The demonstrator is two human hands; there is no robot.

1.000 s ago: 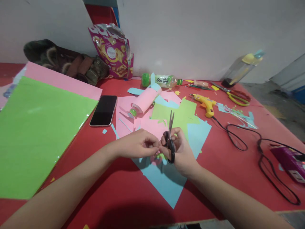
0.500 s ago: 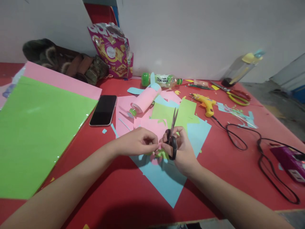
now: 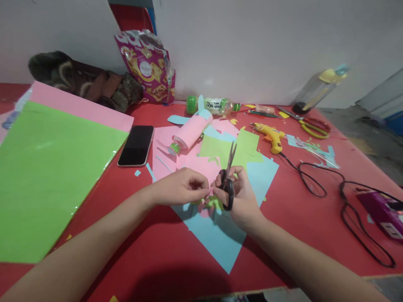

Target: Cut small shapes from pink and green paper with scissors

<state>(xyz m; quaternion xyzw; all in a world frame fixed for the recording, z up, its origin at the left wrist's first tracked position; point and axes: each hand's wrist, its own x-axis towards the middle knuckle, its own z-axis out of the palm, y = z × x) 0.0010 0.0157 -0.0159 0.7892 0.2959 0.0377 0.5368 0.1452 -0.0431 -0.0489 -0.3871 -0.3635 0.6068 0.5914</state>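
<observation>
Between the fingertips of both hands is a small piece of pink paper [image 3: 210, 192]. My left hand [image 3: 185, 186] pinches it from the left, fingers curled. My right hand [image 3: 241, 197] pinches its other side and also carries black-handled scissors [image 3: 231, 167], blades pointing up and away. Under the hands, small pink and green paper scraps [image 3: 215, 204] lie on a light blue sheet [image 3: 226, 245]. Just beyond, a bottle wrapped in pink paper [image 3: 192, 131] with a green cap and light blue paper fins rests on pink and green paper pieces [image 3: 217, 147].
On the red table, a phone [image 3: 136, 145] and a stack of green and pink sheets [image 3: 63, 176] lie left. To the right are a yellow glue gun [image 3: 272, 136], its black cord, larger scissors [image 3: 315, 126] and a purple power strip [image 3: 382, 214]. A snack bag [image 3: 146, 69] stands behind.
Almost nothing differs. Both hands keep the same pinch on the pink paper, and the scissors stay in the right hand; the view has shifted very slightly.
</observation>
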